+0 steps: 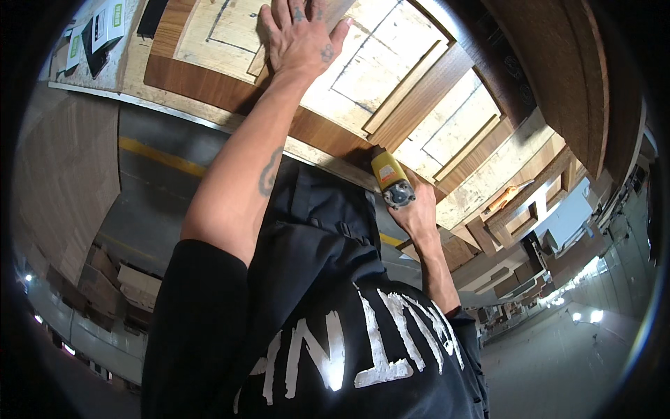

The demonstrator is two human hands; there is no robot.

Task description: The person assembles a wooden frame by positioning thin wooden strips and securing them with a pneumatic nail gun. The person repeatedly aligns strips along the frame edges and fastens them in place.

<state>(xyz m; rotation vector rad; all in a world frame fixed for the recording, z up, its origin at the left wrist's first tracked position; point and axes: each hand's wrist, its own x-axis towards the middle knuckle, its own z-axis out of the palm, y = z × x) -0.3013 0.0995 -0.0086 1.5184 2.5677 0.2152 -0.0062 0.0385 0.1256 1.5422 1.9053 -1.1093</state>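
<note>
A brown wood-grain frame (322,133) with crosspieces lies on the workbench in front of me. Thin pale strips (406,87) run alongside its crosspieces, and dark lines are drawn on the light board showing through the openings. My left hand (301,45) is spread flat on a crosspiece at the far side, fingers apart, holding nothing. In my right hand (421,215) is a yellow air nail gun (387,170), its nose against or just above the frame's near rail. The gun hides the exact contact, and its handle is mostly covered by my fingers.
Stacked dark brown panels (569,77) rise at the right. An orange-handled tool (506,197) lies on the bench near smaller wooden frames (551,183). White-and-green boxes (108,26) sit at the far left. The bench's metal edge (174,116) passes in front of my body.
</note>
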